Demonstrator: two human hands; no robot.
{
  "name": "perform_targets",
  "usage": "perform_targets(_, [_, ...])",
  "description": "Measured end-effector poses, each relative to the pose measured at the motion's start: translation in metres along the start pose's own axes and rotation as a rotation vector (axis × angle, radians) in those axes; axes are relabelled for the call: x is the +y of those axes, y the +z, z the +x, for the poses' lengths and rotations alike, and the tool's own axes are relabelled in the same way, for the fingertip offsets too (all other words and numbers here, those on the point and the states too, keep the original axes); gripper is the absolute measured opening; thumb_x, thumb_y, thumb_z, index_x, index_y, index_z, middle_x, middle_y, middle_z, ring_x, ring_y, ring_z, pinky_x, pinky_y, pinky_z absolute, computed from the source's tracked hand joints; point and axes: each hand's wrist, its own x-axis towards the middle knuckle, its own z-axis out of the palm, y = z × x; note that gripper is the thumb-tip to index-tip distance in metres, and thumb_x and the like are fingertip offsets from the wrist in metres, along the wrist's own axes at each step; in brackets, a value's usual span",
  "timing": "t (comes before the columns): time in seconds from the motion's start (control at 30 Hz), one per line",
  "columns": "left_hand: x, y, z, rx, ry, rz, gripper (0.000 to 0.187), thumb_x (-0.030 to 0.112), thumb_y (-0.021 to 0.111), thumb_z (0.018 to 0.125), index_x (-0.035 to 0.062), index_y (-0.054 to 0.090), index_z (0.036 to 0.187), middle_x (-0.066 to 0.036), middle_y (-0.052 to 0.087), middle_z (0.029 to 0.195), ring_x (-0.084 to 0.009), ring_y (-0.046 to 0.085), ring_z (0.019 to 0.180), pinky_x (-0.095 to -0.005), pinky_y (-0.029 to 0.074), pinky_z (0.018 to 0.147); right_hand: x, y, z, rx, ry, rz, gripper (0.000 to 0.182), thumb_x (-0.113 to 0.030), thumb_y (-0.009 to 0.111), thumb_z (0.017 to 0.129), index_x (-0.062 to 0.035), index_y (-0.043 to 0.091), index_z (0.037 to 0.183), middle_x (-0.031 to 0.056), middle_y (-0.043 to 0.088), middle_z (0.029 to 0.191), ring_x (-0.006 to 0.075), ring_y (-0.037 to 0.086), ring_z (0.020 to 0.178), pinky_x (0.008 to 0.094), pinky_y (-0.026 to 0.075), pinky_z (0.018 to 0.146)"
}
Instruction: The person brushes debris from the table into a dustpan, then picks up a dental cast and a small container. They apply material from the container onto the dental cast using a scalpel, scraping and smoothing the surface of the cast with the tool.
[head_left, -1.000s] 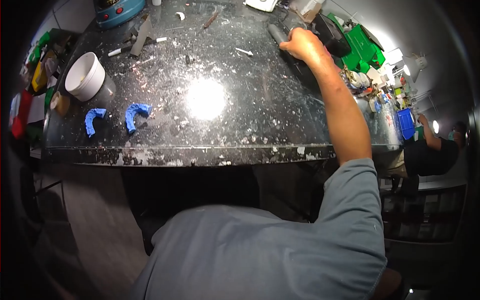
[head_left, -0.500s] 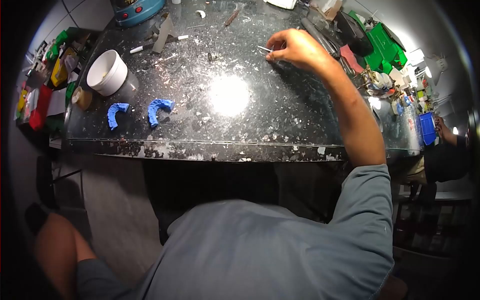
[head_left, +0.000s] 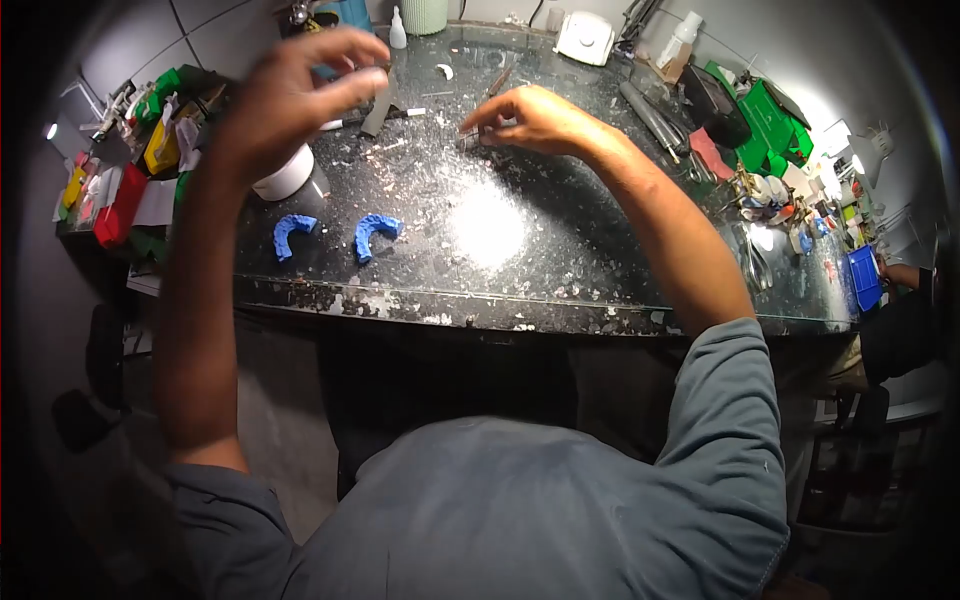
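Both hands are raised over the dark, dust-speckled tabletop, and the bright glare spot near its middle serves as the landmark. Far to the left of the glare, off the tabletop's edge, a clutter of red, yellow and green items sits in a heap. Nearer, the left hand is lifted in the air up and left of the glare, fingers spread wide and curled, holding nothing. Just below that hand, a white bowl stands on the tabletop, partly hidden by the wrist. Left of the glare, closer to the front edge, two blue curved molds lie side by side, close together but apart. Straight above the glare, the right hand hovers low with its fingertips pinched narrow on a small grey piece that seems to touch the tabletop; what the piece is cannot be told. Above and right of the glare, a white round device sits at the back edge. Right of the glare, green boxes and small tools crowd the tabletop's end, and farther right a blue bin stands.
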Motion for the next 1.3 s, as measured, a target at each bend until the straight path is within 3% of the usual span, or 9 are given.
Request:
perform_targets(0.23, [-0.107,0.049,0.046,-0.115,0.013,0.430,0.045,0.019,0.077,0.076,0.0126,0.063,0.119,-0.013,0.064,0.115,-0.0283,0.058,0.112,-0.0384,0.046,0.094,0.007,-0.001,0.012,-0.065,-0.130,-0.212,0.017,-0.020,0.074,0.080,-0.0128,0.074,0.096,0.0037,0.070,0.096,0.0205,0.061,0.100,0.0346,0.050,0.090])
perform_targets(0.4, [-0.106,0.061,0.066,-0.271,-0.197,0.284,0.047,0.011,0.079,0.072,0.0096,0.062,0.116,-0.014,0.066,0.103,-0.0275,0.062,0.104,-0.0374,0.048,0.090,0.014,-0.003,0.014,-0.060,-0.243,-0.384,0.015,-0.019,0.070,0.084,-0.0087,0.068,0.095,0.0032,0.066,0.093,0.0220,0.058,0.098,0.0355,0.048,0.089])
perform_targets(0.47, [-0.113,0.064,0.072,-0.240,-0.126,0.290,0.043,0.014,0.078,0.073,0.0055,0.061,0.111,-0.012,0.065,0.094,-0.0254,0.064,0.091,-0.0352,0.050,0.082,0.019,-0.007,0.008,-0.023,-0.259,-0.354,0.016,-0.018,0.069,0.085,-0.0076,0.065,0.097,0.0046,0.066,0.089,0.0224,0.060,0.091,0.0357,0.049,0.086])
perform_targets(0.57, [-0.098,0.063,0.076,-0.177,-0.319,0.213,0.044,0.021,0.078,0.074,0.0056,0.058,0.110,-0.007,0.061,0.084,-0.0213,0.060,0.075,-0.0318,0.048,0.071,0.011,-0.023,-0.014,0.015,-0.071,0.003,0.016,-0.014,0.067,0.087,-0.0058,0.064,0.100,0.0044,0.066,0.079,0.0204,0.063,0.073,0.0354,0.051,0.074])
perform_targets(0.7, [-0.084,0.073,0.067,-0.214,-0.174,0.241,0.050,0.019,0.080,0.072,0.0146,0.059,0.117,-0.013,0.065,0.092,-0.0250,0.064,0.087,-0.0350,0.049,0.077,-0.009,-0.032,-0.044,-0.064,0.188,-0.077,0.020,-0.014,0.066,0.087,-0.0087,0.067,0.106,0.0055,0.068,0.084,0.0197,0.066,0.082,0.0338,0.052,0.075])
perform_targets(0.8, [-0.095,0.081,0.073,-0.325,-0.129,0.319,0.045,0.016,0.078,0.075,0.0174,0.062,0.117,-0.011,0.068,0.106,-0.0268,0.065,0.101,-0.0394,0.051,0.086,0.022,-0.014,-0.050,0.110,-0.030,-0.115,0.018,-0.016,0.068,0.086,-0.0074,0.069,0.101,0.0071,0.065,0.083,0.0221,0.064,0.079,0.0345,0.051,0.074])
perform_targets(0.97, [-0.091,0.079,0.076,-0.262,-0.086,0.273,0.027,0.002,0.071,0.072,0.0055,0.070,0.100,-0.014,0.071,0.096,-0.0295,0.067,0.096,-0.0370,0.051,0.086,0.012,-0.015,-0.058,0.019,0.180,-0.185,0.026,-0.023,0.075,0.077,-0.0073,0.071,0.098,0.0111,0.063,0.083,0.0248,0.064,0.081,0.0364,0.051,0.073])
perform_targets(1.13, [-0.111,0.085,0.073,-0.264,0.060,0.314,0.028,-0.005,0.069,0.066,-0.0014,0.067,0.094,-0.015,0.070,0.091,-0.0269,0.067,0.091,-0.0340,0.050,0.081,0.031,-0.014,-0.072,0.049,0.091,-0.180,0.021,-0.020,0.074,0.078,-0.0063,0.071,0.093,0.0137,0.068,0.090,0.0280,0.066,0.086,0.0365,0.051,0.076])
perform_targets(1.3, [-0.109,0.071,0.078,-0.235,-0.027,0.285,0.026,-0.008,0.066,0.069,-0.0018,0.065,0.094,-0.015,0.069,0.088,-0.0249,0.067,0.088,-0.0331,0.049,0.079,0.048,-0.044,-0.105,0.074,0.269,-0.310,0.017,-0.017,0.073,0.078,-0.0053,0.071,0.090,0.0141,0.070,0.084,0.0275,0.069,0.080,0.0374,0.052,0.072])
